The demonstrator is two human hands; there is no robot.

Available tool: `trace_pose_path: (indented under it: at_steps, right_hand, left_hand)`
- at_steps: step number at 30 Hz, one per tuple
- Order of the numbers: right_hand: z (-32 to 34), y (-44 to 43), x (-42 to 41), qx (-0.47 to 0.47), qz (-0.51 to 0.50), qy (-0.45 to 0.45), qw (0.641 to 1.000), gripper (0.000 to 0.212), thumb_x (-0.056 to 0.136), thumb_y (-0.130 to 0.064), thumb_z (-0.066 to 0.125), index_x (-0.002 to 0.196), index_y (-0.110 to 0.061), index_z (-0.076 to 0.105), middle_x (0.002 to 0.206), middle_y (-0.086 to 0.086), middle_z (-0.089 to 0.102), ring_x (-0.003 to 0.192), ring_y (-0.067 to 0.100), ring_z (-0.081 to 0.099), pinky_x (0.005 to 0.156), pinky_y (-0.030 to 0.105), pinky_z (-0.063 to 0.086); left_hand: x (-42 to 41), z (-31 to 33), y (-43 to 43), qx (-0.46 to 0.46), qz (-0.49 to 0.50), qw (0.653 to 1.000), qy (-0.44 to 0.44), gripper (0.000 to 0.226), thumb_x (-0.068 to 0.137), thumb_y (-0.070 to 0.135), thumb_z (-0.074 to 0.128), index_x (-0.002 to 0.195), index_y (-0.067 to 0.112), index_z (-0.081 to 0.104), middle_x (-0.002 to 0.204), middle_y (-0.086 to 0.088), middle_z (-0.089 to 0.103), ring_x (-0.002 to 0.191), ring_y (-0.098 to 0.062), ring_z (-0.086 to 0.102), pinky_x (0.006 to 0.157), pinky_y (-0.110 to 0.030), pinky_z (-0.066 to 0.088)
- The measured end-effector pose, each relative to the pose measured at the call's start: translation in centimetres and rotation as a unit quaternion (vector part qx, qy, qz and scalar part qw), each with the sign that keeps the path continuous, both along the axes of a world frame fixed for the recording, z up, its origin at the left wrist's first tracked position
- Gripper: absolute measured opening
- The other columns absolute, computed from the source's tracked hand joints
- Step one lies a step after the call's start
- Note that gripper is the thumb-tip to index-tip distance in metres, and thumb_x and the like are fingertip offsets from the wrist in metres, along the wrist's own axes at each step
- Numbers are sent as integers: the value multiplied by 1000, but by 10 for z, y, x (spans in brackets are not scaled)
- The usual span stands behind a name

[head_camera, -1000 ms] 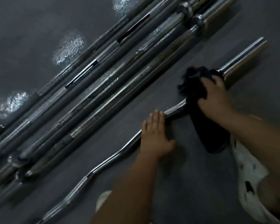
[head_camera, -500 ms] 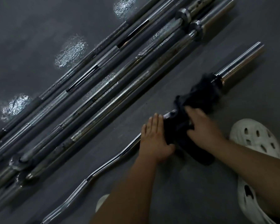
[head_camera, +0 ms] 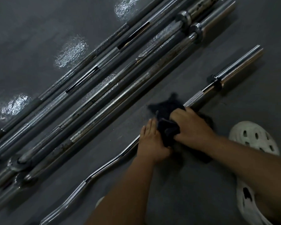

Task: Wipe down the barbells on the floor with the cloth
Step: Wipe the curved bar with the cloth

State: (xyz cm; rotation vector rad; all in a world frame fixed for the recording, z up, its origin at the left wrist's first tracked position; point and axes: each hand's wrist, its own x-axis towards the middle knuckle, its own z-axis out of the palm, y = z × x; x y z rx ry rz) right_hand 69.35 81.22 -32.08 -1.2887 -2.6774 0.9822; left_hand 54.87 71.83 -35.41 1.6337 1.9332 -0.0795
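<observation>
A chrome curl bar (head_camera: 113, 161) with a wavy shaft lies diagonally on the dark floor, its thick sleeve (head_camera: 240, 65) pointing to the upper right. A black cloth (head_camera: 167, 114) is bunched around the shaft near its middle. My right hand (head_camera: 191, 127) grips the cloth over the bar, fingers curled. Just left of the cloth, my left hand (head_camera: 150, 142) lies flat on the shaft with straight fingers, pressing it to the floor. The bar under the cloth is hidden.
Several long straight barbells (head_camera: 104, 88) lie side by side to the upper left, parallel to the curl bar. A white perforated clog (head_camera: 255, 137) stands at the right, another (head_camera: 248, 207) below it. Shiny scuffed patches (head_camera: 71, 52) mark the floor.
My right hand has slid the cloth down the bar from the collar toward my left hand, baring the knurled section and collar. The left hand has stayed in place.
</observation>
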Motion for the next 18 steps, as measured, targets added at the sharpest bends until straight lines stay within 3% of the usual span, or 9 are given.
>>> trace_pose_path:
  at_steps: [2, 4, 5, 8, 12, 13, 16, 18]
  right_hand:
    - [3, 40, 16, -6, -81, 27, 996, 47, 71, -17, 74, 110, -28, 51, 113, 9, 63, 104, 37, 62, 80, 43, 53]
    - [-3, 74, 32, 27, -257, 35, 965, 68, 72, -13, 71, 134, -28, 46, 133, 15, 53, 112, 40, 59, 93, 47, 51]
    - [-7, 73, 31, 41, -294, -3, 955, 71, 74, -12, 68, 139, -28, 45, 143, 16, 43, 115, 43, 55, 97, 49, 49]
    - [-15, 19, 2, 35, -213, -100, 971, 68, 81, -13, 62, 141, -40, 47, 161, 7, 21, 118, 46, 47, 97, 46, 46]
    - [-7, 35, 15, -49, -17, -29, 998, 62, 75, -17, 68, 133, -35, 59, 156, 6, 34, 129, 34, 50, 108, 37, 43]
    - [-6, 56, 28, -43, -18, -31, 998, 59, 72, -20, 66, 129, -33, 63, 150, 7, 40, 130, 32, 51, 109, 38, 42]
    - [-10, 77, 47, 12, -240, -21, 971, 62, 68, -23, 58, 129, -30, 61, 148, 11, 41, 123, 40, 53, 104, 44, 46]
    - [-17, 28, 17, -10, -219, -38, 975, 67, 73, -15, 62, 137, -33, 53, 158, 10, 28, 124, 43, 51, 103, 45, 46]
  left_hand:
    - [-1, -1, -1, 9, 4, 1000, -1, 109, 74, 52, 58, 157, 17, -3, 164, -5, -9, 151, -20, -10, 119, -36, -9]
    - [2, -2, -3, 20, 14, 1000, -3, 112, 74, 51, 60, 156, 20, -10, 163, 0, -15, 150, -18, -14, 120, -37, -8]
    - [3, -2, -3, 20, 14, 1000, -3, 113, 74, 51, 61, 156, 21, -11, 163, 1, -17, 150, -17, -15, 120, -37, -8]
    - [4, 0, -2, 15, 14, 1000, -5, 114, 74, 51, 62, 156, 20, -10, 163, 0, -16, 150, -18, -14, 119, -37, -8]
    - [0, 0, -2, 16, 11, 1000, -16, 112, 74, 51, 61, 156, 20, -10, 164, 0, -13, 150, -17, -13, 119, -36, -8]
    - [0, 0, -2, 19, 11, 1000, -15, 112, 73, 51, 60, 156, 21, -10, 164, 0, -14, 150, -17, -13, 120, -36, -8]
    - [3, -2, -4, 21, 14, 1000, -2, 116, 71, 54, 61, 156, 20, -12, 163, 1, -16, 150, -17, -14, 121, -38, -6]
    - [4, -5, -3, 21, 12, 1000, 10, 115, 68, 57, 55, 156, 17, -8, 163, -2, -13, 150, -19, -13, 120, -38, -7]
